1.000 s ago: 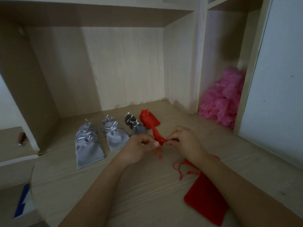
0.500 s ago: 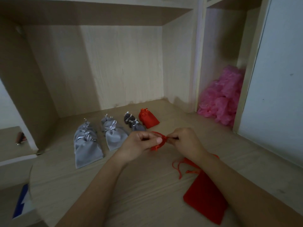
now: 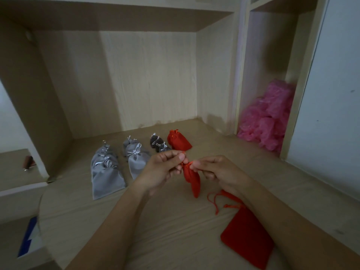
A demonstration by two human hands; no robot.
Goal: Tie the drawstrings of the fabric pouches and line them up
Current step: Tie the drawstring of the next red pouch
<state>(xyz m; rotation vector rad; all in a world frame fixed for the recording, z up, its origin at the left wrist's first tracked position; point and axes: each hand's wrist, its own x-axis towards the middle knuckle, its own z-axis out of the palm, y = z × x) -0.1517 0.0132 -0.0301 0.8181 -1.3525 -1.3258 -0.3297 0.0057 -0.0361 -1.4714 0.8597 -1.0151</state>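
Red fabric pouch [image 3: 191, 178]: hangs between both hands, above the desk, neck gathered.
Left hand [image 3: 163, 168]: fingers curled, pinching the pouch's neck.
Right hand [image 3: 220, 170]: fingertips pinching the neck's other side.
Surface: pale wooden desk [image 3: 155, 221]; grey tied pouches [image 3: 107, 172] in rows at rear left; flat red pouch [image 3: 247, 236] beside the right forearm.
Room: pink crumpled plastic [image 3: 268, 117] in the right alcove.

I see a heap of crumpled pink plastic [image 3: 266, 121] in the narrow right compartment of the pale wooden shelving [image 3: 152, 78]. On the low ledge [image 3: 17, 172] at far left lies 1 small brown object [image 3: 29, 162], too dim to identify. A blue-and-white item [image 3: 29, 236] shows below the table [image 3: 155, 221] edge.
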